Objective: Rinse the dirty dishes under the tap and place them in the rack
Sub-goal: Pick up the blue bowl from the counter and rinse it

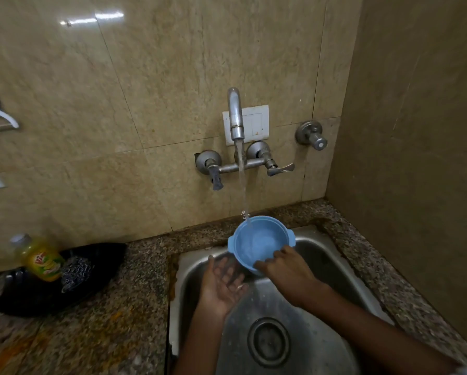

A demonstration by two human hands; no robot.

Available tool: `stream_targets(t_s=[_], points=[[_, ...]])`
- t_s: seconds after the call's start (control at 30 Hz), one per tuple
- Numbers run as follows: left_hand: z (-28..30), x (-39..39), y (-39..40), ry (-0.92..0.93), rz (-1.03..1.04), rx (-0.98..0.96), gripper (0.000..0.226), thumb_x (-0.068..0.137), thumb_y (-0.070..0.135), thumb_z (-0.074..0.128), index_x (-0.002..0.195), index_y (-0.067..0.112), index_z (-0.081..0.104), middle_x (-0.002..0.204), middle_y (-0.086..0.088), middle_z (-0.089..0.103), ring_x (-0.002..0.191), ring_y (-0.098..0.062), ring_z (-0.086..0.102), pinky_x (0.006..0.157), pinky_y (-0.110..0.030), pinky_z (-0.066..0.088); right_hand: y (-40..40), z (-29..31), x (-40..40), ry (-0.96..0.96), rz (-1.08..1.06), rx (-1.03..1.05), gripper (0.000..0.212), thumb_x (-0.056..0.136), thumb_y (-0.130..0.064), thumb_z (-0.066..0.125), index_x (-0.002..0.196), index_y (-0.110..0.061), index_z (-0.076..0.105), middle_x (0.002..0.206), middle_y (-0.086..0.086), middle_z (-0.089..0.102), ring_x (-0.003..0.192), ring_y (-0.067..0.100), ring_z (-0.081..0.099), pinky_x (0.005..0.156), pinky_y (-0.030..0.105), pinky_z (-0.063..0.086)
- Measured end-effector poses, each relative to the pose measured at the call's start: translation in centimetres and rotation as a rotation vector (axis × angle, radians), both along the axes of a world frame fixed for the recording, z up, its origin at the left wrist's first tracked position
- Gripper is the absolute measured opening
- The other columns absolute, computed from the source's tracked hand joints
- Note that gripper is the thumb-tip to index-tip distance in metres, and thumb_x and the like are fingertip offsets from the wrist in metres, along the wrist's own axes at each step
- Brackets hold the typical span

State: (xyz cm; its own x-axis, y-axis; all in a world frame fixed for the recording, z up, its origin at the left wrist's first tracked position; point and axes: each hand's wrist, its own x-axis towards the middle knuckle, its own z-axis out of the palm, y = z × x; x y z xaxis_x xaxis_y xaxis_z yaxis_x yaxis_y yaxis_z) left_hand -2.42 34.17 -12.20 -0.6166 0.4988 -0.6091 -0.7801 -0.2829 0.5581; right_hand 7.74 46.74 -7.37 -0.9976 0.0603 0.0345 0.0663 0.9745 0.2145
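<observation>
A blue bowl (259,243) sits tilted toward the camera above the back of the steel sink (319,269), right under the tap (235,115). A thin stream of water (242,185) falls from the spout and lands at the bowl's rim at about 12 o'clock, and water pools inside. The right hand (286,272) grips the bowl at its 5 o'clock edge, fingers curled over the rim. The left hand (223,282) lies at the bowl's 8 o'clock, palm up and fingers loosely spread, holding nothing; whether it touches the bowl's underside cannot be told. The drain (269,342) lies at 6 o'clock from the bowl, low in the basin. Behind the tap a white switch plate (256,123) is set in the tiled wall, with a separate valve (311,136) at its 3 o'clock. Far off at 9 o'clock from the bowl, on the speckled counter (135,307), a black tray (51,299) holds a yellow soap bottle (41,257) and a steel scrubber (75,272).
</observation>
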Motion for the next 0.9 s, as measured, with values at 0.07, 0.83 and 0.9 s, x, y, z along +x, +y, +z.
stream_targets(t_s=[0.07,0.83,0.9], points=[[-0.1,0.4,-0.1,-0.014,0.021,-0.008,0.046,0.096,0.05,0.045,0.122,0.015,0.061,0.12,-0.011,0.064,0.106,-0.033,0.06,0.086,-0.045,0.048,-0.7,-0.4,1.0,-0.023,0.007,0.008,0.037,0.095,-0.014,0.045,0.131,-0.021,0.047,0.115,0.011,0.066,0.11,0.031,0.057,0.098,0.041,0.034],[-0.9,1.0,-0.4,0.049,0.07,-0.221,0.047,0.1,0.045,0.038,0.139,0.021,0.048,0.144,-0.007,0.048,0.125,-0.03,0.044,0.1,-0.042,0.035,-2.0,0.1,-1.9,-0.165,-0.139,0.062,0.036,0.096,-0.017,0.046,0.133,-0.019,0.049,0.128,0.012,0.06,0.119,0.032,0.053,0.106,0.045,0.027],[-0.9,0.8,-0.4,0.063,0.066,-0.242,0.048,0.101,0.046,0.036,0.139,0.021,0.048,0.145,-0.007,0.048,0.133,-0.03,0.041,0.107,-0.043,0.032,-2.7,0.8,-0.8,-0.214,-0.135,-0.057,0.042,0.097,-0.015,0.045,0.139,-0.018,0.043,0.14,0.012,0.05,0.129,0.032,0.044,0.11,0.044,0.024]])
